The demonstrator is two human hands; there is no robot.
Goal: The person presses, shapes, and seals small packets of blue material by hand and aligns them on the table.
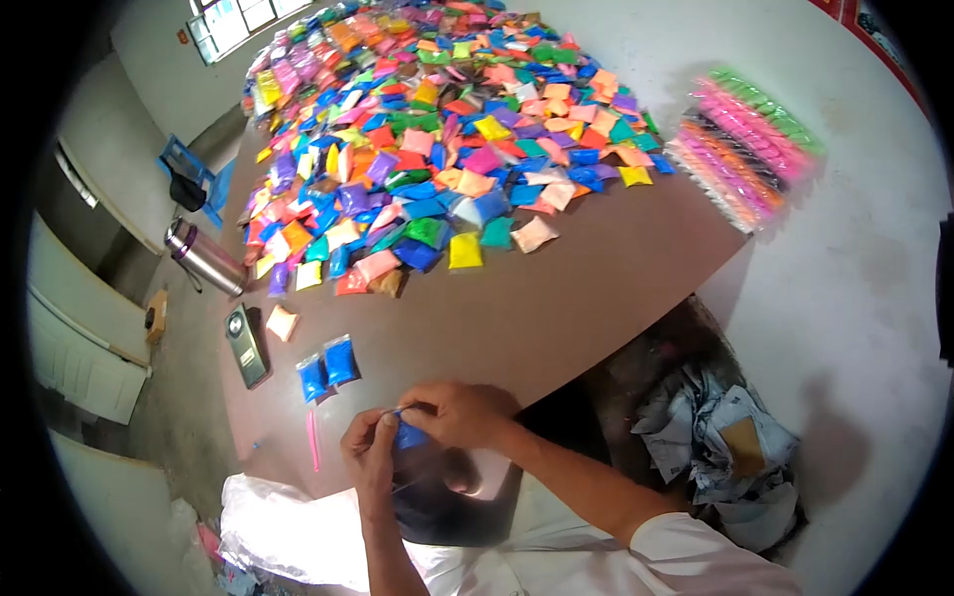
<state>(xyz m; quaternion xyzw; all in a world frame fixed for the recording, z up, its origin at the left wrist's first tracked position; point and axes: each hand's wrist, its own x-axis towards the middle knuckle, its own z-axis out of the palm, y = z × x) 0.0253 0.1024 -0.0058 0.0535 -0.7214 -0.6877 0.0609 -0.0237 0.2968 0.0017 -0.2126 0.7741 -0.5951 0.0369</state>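
Near the table's front edge, a small blue packet [409, 435] hangs between my two hands. My left hand [371, 447] pinches its upper left edge with thumb and fingers. The fingers of my right hand [452, 415] are closed on its top edge from the other side. Past my left hand, two more blue packets [326, 368] lie side by side on the table, with a thin pink stick [313, 441] just below them. A pale peach packet [282, 323] rests a little farther off.
A large heap of colourful packets [427, 139] covers the table's far part. On the left are a phone [246, 346] and a steel flask [206, 258]. Bundled coloured packs [745, 149] sit at the right edge. White plastic [288, 531] lies front left; crumpled bags [715, 437] fill a box at right.
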